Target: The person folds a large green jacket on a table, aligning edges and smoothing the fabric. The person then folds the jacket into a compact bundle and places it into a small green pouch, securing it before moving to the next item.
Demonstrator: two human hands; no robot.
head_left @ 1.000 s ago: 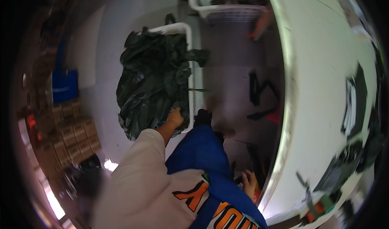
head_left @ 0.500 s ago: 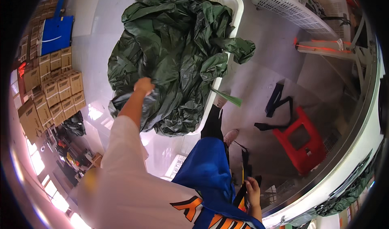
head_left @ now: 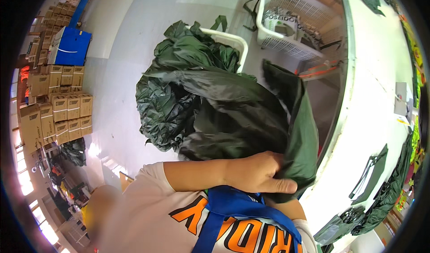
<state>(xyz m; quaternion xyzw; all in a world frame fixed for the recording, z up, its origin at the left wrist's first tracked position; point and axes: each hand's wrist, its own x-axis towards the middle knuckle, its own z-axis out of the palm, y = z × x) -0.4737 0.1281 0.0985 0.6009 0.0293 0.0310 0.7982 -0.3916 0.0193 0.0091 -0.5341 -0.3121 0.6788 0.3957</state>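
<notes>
My left hand (head_left: 257, 171) reaches across my front to the right, gripping a dark green thin glossy sheet (head_left: 242, 118). Its thumb shows on the near side, and its other fingers are partly covered by the folds. The sheet stretches back from my hand to a crumpled dark green heap (head_left: 165, 114), with one fold standing up at the right. Beneath the heap, the white basket (head_left: 242, 44) shows only at its far right rim. Of my right arm, a bit of forearm is visible below my left hand; the right hand itself is hidden behind the left hand and the sheet.
A white table (head_left: 349, 132) runs along the right, with dark green pieces (head_left: 385, 203) lying on it. Beyond the heap stands a second white perforated basket (head_left: 291, 42) holding packages. Stacked cardboard boxes (head_left: 67, 105) and a blue bin (head_left: 74, 44) stand at the left.
My left hand has pulled part of the sheet from the basket toward me and to the right. My right hand, earlier low at the right by dark straps, is now hidden. My view has shifted right.
</notes>
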